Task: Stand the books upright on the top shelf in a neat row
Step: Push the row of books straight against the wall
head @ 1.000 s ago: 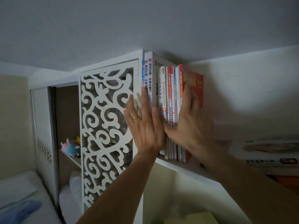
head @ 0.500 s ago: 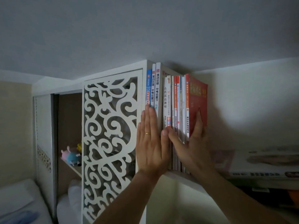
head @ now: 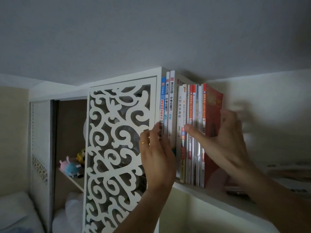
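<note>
A row of several books (head: pixel 185 106) stands upright on the top shelf (head: pixel 210 193), pressed against the white cabinet side. The leftmost ones are tall with blue and white spines; a red-covered book (head: pixel 212 108) ends the row on the right. My left hand (head: pixel 156 157), a ring on one finger, lies flat with straight fingers against the spines of the tall left books. My right hand (head: pixel 223 140) spans the shorter books: its thumb presses their spines, its fingers reach round the red cover's far side, blurred.
A white fretwork cabinet door (head: pixel 117 148) stands just left of the books. Behind it an open shelf holds plush toys (head: pixel 72 165). Books or magazines lie flat on the shelf to the right (head: pixel 289 175). The ceiling is close above the tallest books.
My hands have drawn apart: the left one shifted left onto the tall spines, the right one slid right, fingers moving behind the red book. The view has dropped a little.
</note>
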A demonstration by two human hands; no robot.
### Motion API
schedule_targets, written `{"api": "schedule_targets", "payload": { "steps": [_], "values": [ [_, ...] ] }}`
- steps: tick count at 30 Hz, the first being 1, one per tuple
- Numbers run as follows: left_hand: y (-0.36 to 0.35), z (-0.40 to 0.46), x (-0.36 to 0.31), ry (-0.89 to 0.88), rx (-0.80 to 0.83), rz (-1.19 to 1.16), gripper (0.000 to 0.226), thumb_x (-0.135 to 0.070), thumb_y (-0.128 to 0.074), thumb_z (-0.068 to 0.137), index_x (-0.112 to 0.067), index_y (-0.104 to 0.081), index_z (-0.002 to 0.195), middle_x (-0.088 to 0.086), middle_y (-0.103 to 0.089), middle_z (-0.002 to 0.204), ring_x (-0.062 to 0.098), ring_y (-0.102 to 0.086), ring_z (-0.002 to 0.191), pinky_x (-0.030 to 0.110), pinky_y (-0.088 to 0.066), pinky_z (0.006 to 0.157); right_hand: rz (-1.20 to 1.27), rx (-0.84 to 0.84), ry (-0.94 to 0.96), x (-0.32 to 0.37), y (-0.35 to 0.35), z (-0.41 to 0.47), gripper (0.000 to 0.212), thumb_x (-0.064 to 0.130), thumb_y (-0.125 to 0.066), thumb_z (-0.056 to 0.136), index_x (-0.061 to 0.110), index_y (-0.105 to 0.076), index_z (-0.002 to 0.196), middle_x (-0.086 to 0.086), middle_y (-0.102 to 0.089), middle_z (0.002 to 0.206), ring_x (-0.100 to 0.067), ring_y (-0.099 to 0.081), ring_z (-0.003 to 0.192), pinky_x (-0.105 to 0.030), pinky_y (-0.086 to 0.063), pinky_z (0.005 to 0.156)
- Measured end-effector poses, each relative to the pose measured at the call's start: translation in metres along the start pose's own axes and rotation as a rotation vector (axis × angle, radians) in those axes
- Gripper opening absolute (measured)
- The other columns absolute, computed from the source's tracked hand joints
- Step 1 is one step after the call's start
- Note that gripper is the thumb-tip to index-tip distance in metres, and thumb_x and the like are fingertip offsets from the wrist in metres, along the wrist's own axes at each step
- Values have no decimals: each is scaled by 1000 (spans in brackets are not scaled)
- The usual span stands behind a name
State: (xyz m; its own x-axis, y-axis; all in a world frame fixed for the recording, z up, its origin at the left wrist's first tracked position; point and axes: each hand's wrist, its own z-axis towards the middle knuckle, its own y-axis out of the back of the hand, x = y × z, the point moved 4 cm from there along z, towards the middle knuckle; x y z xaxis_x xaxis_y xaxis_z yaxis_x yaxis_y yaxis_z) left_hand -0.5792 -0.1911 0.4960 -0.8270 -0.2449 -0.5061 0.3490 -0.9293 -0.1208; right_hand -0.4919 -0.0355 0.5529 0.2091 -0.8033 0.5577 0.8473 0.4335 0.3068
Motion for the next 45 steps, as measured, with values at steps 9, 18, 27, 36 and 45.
{"api": "schedule_targets", "payload": {
  "steps": [9,18,27,36,45],
  "values": [
    [24,20,2,48,232,-44,14,-34,-57,104,-25,-62,115,-14,-71,102,3,-69,89,39,-63,80,-109,-269,183,34,-45,4,140,69,-87,50,25,-7,156,-8,-39,144,-27,-46,129,-53,-51,100],
    [19,28,-13,326,499,-212,42,-32,-51,107,-25,-31,143,-4,-73,118,5,-71,90,21,-58,69,129,-249,210,32,-45,6,131,49,-94,58,33,-8,156,3,-36,144,-12,-39,135,-42,-45,111],
    [29,34,-10,200,485,-100,27,-32,-62,102,-22,-62,127,-11,-73,106,5,-71,95,20,-58,75,187,-188,209,28,-38,10,128,45,-96,58,35,-11,153,7,-44,144,-8,-47,132,-12,-42,100],
    [49,30,-6,157,469,-44,24,-31,-47,108,-18,-56,127,-10,-70,101,-1,-66,78,12,-56,60,168,-196,169,29,-40,14,128,60,-88,51,40,-11,151,7,-41,143,-15,-45,134,-46,-45,111],
    [104,32,-18,111,248,-32,28,-38,-64,98,-34,-44,119,-29,-61,95,-20,-60,68,1,-48,55,196,-240,123,26,-52,9,122,65,-86,54,37,-17,150,8,-41,144,-17,-45,134,-48,-44,111]
  ]
}}
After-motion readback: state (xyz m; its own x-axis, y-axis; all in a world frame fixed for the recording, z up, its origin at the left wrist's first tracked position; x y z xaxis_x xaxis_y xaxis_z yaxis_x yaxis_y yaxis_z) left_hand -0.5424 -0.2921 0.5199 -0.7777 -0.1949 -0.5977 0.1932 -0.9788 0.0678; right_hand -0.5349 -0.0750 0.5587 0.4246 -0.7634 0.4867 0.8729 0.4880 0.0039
